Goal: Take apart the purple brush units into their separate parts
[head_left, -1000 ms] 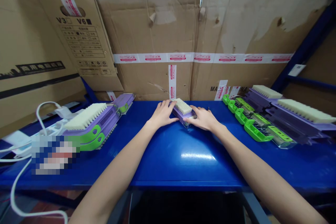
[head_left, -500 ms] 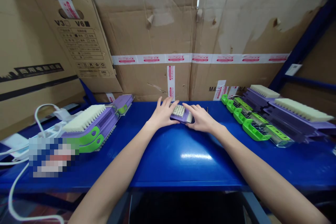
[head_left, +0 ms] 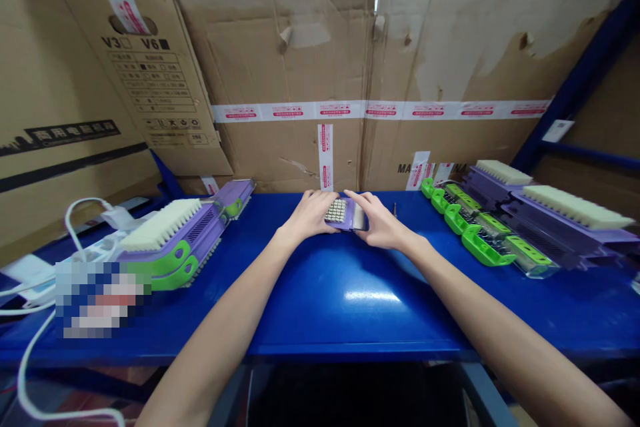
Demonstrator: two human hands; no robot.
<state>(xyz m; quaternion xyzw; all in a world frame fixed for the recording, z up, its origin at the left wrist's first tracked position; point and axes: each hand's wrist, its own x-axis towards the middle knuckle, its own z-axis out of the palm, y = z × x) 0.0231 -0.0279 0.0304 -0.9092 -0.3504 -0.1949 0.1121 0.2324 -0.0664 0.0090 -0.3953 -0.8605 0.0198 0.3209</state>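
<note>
Holding a purple bristled block [head_left: 344, 211] near the back edge of the blue table [head_left: 350, 323], curling the left hand [head_left: 312, 213] fairly closely round its left end and cupping the right hand [head_left: 382, 221], about half open, round the other, possibly resting it there, though hard to tell.

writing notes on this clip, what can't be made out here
All in the head view:
- Parts of the purple brush: covered by the left hand and right hand
- Whatever the pixelated patch covers: blocked out
- Small print on the cardboard: too small and blurred
- End of the white cable: cut off by the bottom edge
</note>
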